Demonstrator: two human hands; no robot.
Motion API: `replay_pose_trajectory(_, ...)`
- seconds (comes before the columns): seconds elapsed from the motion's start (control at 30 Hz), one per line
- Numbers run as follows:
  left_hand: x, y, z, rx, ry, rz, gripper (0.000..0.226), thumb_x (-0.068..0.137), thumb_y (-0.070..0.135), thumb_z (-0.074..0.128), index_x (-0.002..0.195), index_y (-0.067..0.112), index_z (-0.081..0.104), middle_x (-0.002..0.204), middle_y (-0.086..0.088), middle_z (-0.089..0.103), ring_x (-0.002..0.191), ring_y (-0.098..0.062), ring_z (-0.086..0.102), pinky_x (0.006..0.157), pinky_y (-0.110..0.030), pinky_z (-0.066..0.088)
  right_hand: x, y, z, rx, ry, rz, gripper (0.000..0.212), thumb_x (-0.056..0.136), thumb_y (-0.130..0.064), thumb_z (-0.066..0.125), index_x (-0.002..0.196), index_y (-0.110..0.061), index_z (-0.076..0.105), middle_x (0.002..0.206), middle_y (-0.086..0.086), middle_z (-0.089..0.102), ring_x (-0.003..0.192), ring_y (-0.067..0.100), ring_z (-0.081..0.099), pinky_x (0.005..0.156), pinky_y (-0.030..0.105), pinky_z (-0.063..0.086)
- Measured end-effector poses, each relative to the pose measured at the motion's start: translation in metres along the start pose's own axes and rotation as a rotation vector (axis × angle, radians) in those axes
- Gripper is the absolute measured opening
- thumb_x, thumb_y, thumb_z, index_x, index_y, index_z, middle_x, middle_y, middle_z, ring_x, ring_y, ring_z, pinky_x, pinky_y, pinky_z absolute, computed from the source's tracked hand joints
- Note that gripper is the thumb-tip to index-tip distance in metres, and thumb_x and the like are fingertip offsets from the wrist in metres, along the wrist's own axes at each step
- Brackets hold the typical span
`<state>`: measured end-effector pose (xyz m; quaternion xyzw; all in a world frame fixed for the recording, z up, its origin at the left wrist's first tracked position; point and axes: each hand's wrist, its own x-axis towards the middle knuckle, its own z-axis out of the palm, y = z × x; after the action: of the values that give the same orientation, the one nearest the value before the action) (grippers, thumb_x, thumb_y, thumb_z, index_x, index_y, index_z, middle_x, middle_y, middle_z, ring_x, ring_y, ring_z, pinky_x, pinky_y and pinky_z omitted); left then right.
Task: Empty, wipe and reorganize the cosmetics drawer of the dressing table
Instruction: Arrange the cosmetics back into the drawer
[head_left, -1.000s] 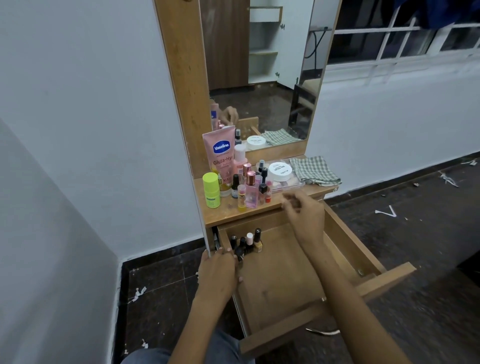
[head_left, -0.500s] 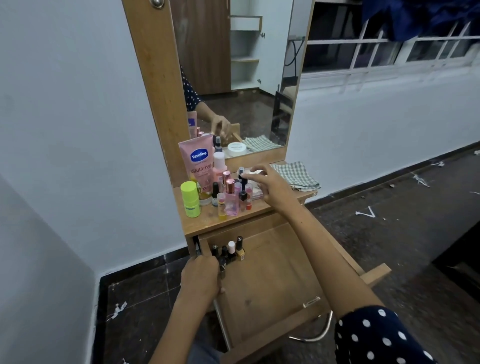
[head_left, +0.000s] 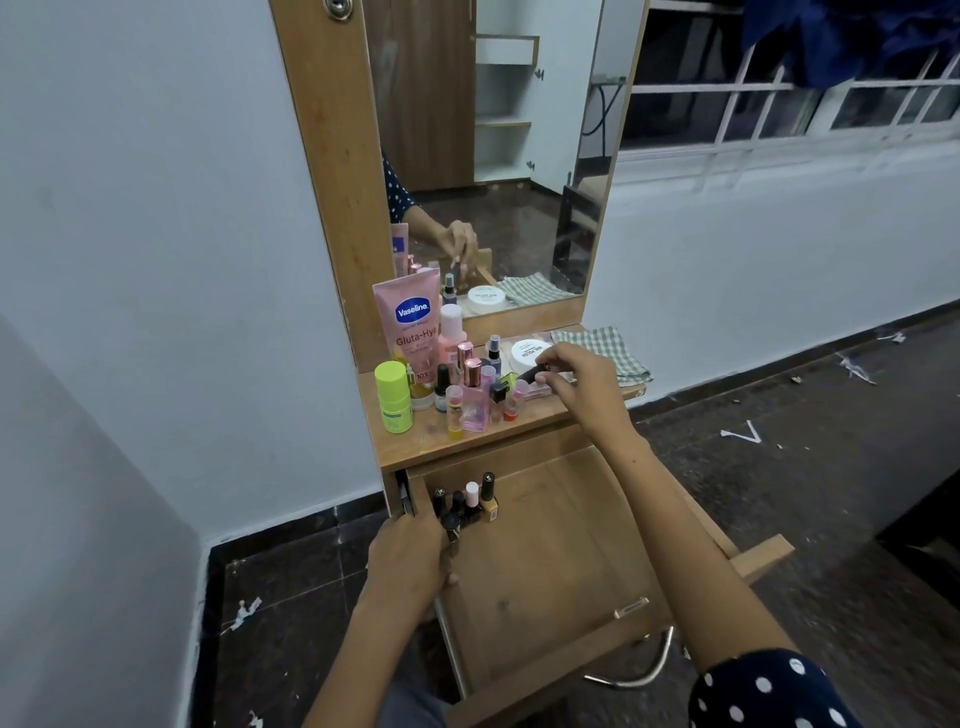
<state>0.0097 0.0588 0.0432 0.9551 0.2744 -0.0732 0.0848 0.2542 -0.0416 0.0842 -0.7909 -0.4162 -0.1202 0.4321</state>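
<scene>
The wooden drawer (head_left: 561, 561) of the dressing table is pulled out. Several nail polish bottles (head_left: 470, 501) stand in its back left corner. My left hand (head_left: 410, 558) rests on the drawer's left wall, fingers curled around a small dark bottle there. My right hand (head_left: 576, 382) is over the tabletop, pinching a small dark tube (head_left: 532, 373) lifted just above the shelf. A cluster of cosmetics crowds the tabletop: a pink Vaseline tube (head_left: 410, 325), a green bottle (head_left: 392, 397), pink perfume bottles (head_left: 472, 395) and a white jar (head_left: 527, 349).
A checked cloth (head_left: 608, 351) lies folded at the tabletop's right end. The mirror (head_left: 493, 156) rises behind the cosmetics. A white wall stands on the left, dark floor with white paper scraps on the right. The drawer's metal handle (head_left: 639, 670) sticks out toward me.
My right hand has risen from the drawer's back edge to the tabletop and closed on a small dark tube. The left hand stays at the drawer's left wall.
</scene>
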Motion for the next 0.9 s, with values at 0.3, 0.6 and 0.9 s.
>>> replay_pose_trajectory(0.3,-0.006,0.012,-0.003,0.038,0.009,0.033,0.032,0.087,0.029,0.066,0.115,0.014,0.062,0.118,-0.005,0.061,0.11,-0.021,0.056,0.092,-0.029,0.044,-0.009,-0.004,0.009,-0.039,0.069,0.01,0.016,0.077,-0.005,0.074,0.092,-0.007,0.068,0.092,0.005,0.069,0.083,0.008,0.059,0.079,0.024,0.05)
replay_pose_trajectory(0.6,-0.007,0.004,0.0,-0.077,0.016,0.023,0.045,0.083,0.037,0.069,0.121,0.015,0.058,0.122,-0.004,0.06,0.114,-0.019,0.054,0.093,-0.029,0.046,-0.049,-0.028,-0.015,-0.068,0.117,-0.052,0.012,0.081,-0.004,0.07,0.091,-0.008,0.067,0.09,0.001,0.066,0.084,0.01,0.058,0.073,0.022,0.049)
replay_pose_trajectory(0.9,-0.017,0.002,-0.005,-0.089,0.056,0.064,0.038,0.087,0.038,0.064,0.118,0.018,0.062,0.124,-0.001,0.058,0.115,-0.018,0.052,0.092,-0.027,0.043,-0.113,-0.049,0.015,-0.008,-0.275,-0.032,0.015,0.076,-0.001,0.072,0.087,-0.011,0.069,0.085,-0.004,0.065,0.076,0.007,0.06,0.071,0.022,0.052)
